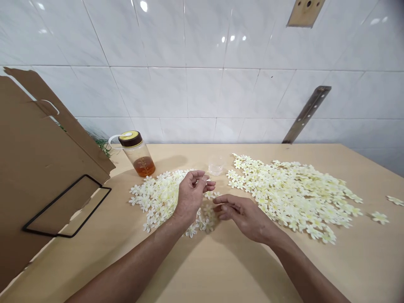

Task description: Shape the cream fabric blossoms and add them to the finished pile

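The wooden table fills the lower view. A brown cardboard box leans in at nine o'clock. The large flower heap, white and pale yellow, spreads at three o'clock of the hands. The smaller flower heap lies at nine o'clock of them, partly under the left wrist. A bottle with amber liquid stands at eleven o'clock of this heap. The left hand hovers above the heap's right edge, fingers curled in to the thumb; whether they pinch anything I cannot tell. The right hand is palm down, fingers loosely spread and holding nothing, just beside the heap. A small clear cup stands at twelve o'clock of both hands.
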Motion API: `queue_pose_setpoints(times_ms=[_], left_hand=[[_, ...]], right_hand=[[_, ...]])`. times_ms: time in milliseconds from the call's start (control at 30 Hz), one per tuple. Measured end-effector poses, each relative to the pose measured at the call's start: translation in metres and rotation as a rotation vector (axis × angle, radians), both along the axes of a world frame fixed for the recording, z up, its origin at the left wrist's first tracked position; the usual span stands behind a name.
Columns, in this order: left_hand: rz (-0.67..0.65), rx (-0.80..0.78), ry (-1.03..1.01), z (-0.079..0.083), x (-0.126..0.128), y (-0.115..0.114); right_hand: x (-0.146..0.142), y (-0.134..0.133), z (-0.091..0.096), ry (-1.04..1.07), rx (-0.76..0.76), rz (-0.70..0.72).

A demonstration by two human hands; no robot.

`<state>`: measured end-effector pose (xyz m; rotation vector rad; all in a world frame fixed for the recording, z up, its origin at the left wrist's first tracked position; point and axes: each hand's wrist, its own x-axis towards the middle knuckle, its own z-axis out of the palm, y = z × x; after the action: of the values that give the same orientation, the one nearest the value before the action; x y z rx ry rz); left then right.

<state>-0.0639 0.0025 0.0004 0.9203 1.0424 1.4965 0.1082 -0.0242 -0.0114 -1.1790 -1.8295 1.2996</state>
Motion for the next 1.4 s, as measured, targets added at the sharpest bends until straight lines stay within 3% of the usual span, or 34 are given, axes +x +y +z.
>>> queue_pose_setpoints(times_ms=[100, 267, 333, 467, 533, 633, 700, 800, 900, 1167, 1400], left_hand=[[0.014, -0.020, 0.011, 0.003, -0.001, 0.000], [-0.009, -0.034, 0.000, 0.004, -0.002, -0.002], [-0.022, -0.023, 0.009, 0.003, -0.002, -0.003], [-0.036, 0.013, 0.042, 0.000, -0.002, -0.005], [-0.049, 0.033, 0.031, -0.001, 0.000, -0.005], [-0.095, -0.006, -0.021, -0.001, 0.003, -0.007], [-0.128, -0.054, -0.052, -0.003, 0.007, -0.010], [-0.183, -0.119, -0.089, -0.008, 0.011, -0.013], [-0.255, -0.183, -0.133, -0.013, 0.014, -0.016], [-0.319, -0.281, -0.378, -0.009, 0.016, -0.020], [-0.372, -0.252, -0.411, 0.001, 0.016, -0.024]], right_hand=[[-0.001, 0.004, -0.003, 0.089, 0.020, -0.113], [-0.001, 0.010, -0.004, -0.011, -0.022, -0.281], [-0.005, 0.007, -0.001, -0.016, -0.057, -0.234], [-0.010, 0.002, 0.003, 0.148, -0.157, 0.013], [-0.008, 0.004, 0.001, 0.149, -0.078, -0.057], [-0.002, 0.008, -0.003, 0.043, 0.058, -0.321], [-0.002, 0.008, -0.004, -0.064, 0.180, -0.383], [-0.007, 0.004, -0.002, -0.158, 0.422, -0.319], [-0.013, 0.001, -0.001, -0.233, 0.557, -0.263], [-0.012, 0.003, -0.010, -0.294, 0.631, -0.265], [-0.010, 0.002, -0.008, -0.254, 0.632, -0.326]])
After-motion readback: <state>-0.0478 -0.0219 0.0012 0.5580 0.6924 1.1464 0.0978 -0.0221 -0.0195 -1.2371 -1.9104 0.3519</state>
